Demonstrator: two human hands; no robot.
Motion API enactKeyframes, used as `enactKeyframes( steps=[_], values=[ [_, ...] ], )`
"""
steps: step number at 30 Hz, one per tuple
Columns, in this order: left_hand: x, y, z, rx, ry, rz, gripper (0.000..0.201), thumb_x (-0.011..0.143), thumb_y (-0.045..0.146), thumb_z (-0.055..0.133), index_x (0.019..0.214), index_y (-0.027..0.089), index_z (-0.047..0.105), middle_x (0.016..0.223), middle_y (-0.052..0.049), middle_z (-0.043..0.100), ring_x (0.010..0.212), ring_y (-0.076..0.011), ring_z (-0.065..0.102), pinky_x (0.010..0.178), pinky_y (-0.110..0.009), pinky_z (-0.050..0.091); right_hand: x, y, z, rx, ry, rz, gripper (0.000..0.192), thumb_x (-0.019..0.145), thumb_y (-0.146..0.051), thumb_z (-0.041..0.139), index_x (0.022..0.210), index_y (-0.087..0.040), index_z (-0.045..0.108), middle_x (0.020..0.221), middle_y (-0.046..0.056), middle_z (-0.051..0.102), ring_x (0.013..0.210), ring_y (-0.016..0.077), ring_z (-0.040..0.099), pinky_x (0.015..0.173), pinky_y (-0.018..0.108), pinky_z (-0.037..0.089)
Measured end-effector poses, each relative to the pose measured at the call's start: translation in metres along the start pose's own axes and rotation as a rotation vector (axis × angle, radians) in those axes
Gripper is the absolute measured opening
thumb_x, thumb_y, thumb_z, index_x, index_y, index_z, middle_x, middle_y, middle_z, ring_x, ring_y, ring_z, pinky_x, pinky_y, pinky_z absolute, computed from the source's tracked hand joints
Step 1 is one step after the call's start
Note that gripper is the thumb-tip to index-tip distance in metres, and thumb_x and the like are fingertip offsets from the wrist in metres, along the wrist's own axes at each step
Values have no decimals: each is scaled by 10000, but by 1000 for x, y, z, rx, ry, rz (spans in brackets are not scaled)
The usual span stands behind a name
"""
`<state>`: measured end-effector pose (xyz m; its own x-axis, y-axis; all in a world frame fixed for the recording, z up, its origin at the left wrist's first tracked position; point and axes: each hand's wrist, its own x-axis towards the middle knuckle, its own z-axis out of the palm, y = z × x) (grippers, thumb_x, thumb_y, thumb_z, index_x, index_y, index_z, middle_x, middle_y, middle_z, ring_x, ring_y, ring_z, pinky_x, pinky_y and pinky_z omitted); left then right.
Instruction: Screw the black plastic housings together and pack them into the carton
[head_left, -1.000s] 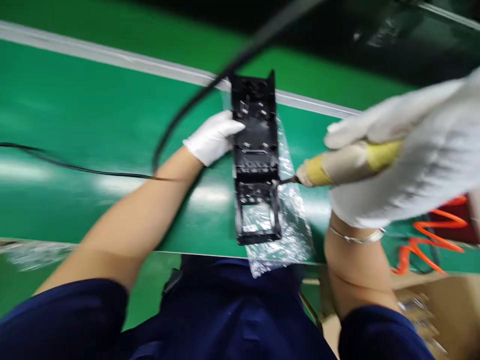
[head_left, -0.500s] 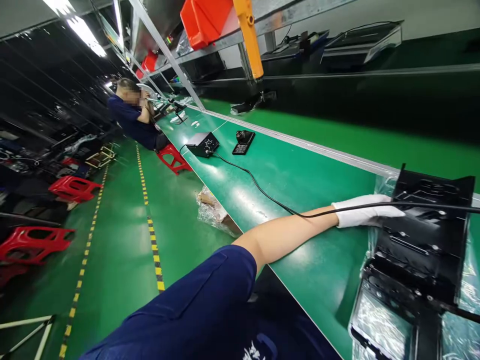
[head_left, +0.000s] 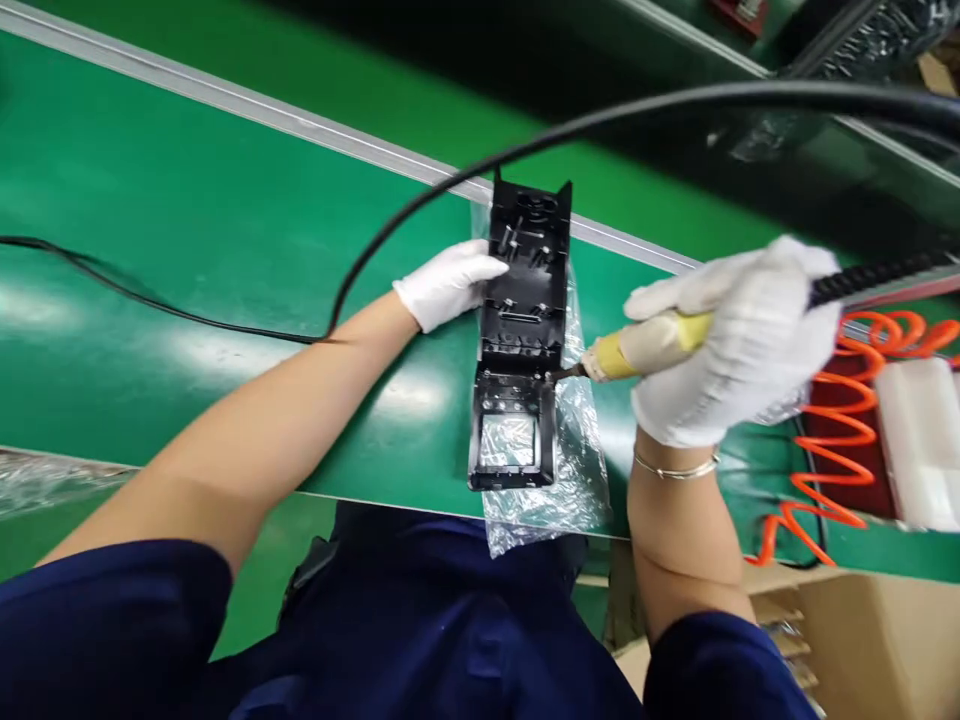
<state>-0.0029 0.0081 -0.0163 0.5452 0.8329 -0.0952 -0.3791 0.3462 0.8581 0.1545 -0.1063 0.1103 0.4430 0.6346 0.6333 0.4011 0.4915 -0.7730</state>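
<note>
Right hand (head_left: 731,345) grips yellow tool (head_left: 664,342), tip (head_left: 572,371) at the open black housing (head_left: 531,288).

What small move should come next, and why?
Probably press the tool lightly inward: its tip appears to meet the right side of the housing, the right hand grips it, and the left hand holds the housing's left edge.

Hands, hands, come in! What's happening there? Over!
Left hand holding black housing. Right hand gripping yellow tool, tip at housing's right edge. Black cable crossing the view.
</note>
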Motion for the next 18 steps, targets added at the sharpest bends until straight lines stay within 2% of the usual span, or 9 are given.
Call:
enactKeyframes(
  steps=[2,4,9,11,14,18],
  values=[
    [-2,2,3,22,17,-6,378,609,245,787,963,159,688,1017,-79,748,1037,-281,678,979,-424,518,-3,5,7,-8,-21,-12,368,933,-351,455,593,-213,421,470,-43,505,395,83,473,465,238,422],
    [-5,5,7,43,19,-13,373,610,232,777,967,170,686,1026,-77,745,1073,-298,665,986,-442,520,-6,8,12,25,-74,36,349,933,-336,454,610,-214,403,490,-48,518,408,85,490,471,238,420],
    [-8,9,12,77,58,-20,364,619,211,747,976,196,681,1003,-57,744,1145,-328,626,985,-460,528,-13,14,11,-56,-180,211,333,958,-528,385,825,-234,466,572,-56,535,435,99,521,552,272,482],
    [-8,10,13,101,74,-20,349,629,230,739,973,207,682,984,-41,746,1149,-325,624,978,-465,532,-14,16,11,-34,-189,201,306,972,-509,355,911,-244,493,601,-60,544,442,85,525,597,268,499],
    [-9,11,14,120,63,-23,304,628,250,741,923,213,683,984,-29,747,1148,-313,622,987,-469,526,-15,17,11,28,-165,153,255,982,-449,355,922,-249,501,591,-67,523,448,72,524,646,257,511],
    [-11,13,16,78,52,-35,220,625,239,738,834,232,670,1007,-10,743,1138,-289,613,1053,-486,473,-16,20,13,-81,-195,174,328,984,-510,330,906,-240,500,610,-35,521,467,95,521,603,270,486]
  ],
)
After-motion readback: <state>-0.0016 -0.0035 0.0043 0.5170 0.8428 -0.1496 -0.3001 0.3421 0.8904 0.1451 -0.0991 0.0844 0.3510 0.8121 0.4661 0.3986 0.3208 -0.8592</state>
